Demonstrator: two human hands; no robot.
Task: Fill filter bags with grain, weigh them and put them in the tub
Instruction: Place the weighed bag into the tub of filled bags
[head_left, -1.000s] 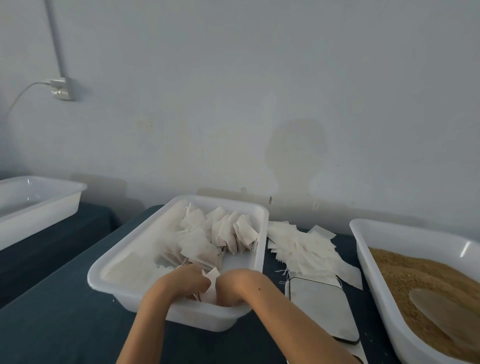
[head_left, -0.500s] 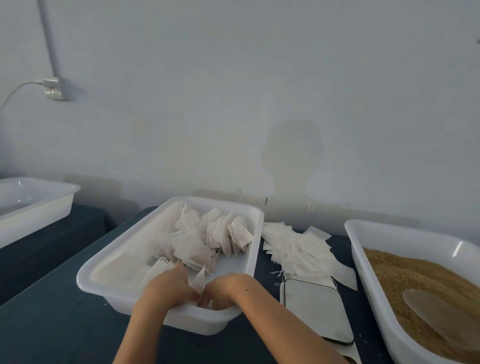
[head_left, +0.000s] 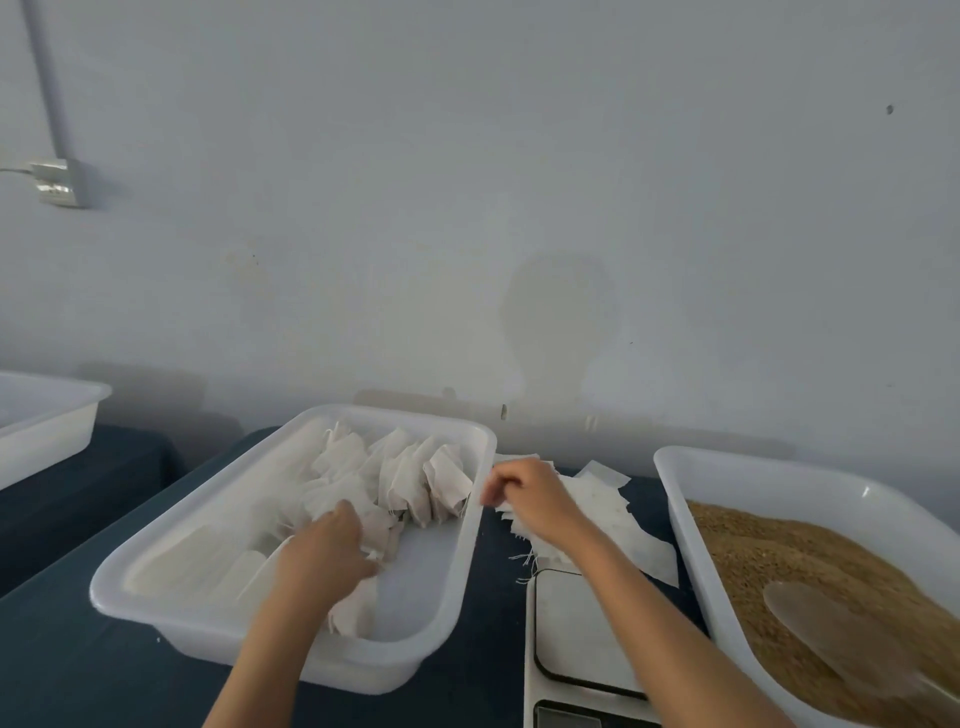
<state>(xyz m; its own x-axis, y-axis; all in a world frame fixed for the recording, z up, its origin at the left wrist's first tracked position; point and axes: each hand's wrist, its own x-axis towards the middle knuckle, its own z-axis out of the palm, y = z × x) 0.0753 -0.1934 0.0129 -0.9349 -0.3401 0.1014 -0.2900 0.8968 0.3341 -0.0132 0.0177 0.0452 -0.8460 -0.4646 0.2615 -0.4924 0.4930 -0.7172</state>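
left hand rests on filled bags in the tub, grip unclear; right hand, fingers curled, reaches the empty filter bags, seemingly for the next.

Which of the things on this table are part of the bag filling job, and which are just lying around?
Part of the job:
- middle tub with filled bags
- pile of empty filter bags
- scale
- grain tub with scoop
- left hand, right hand

Just lying about:
- white tub at far left
- wall socket
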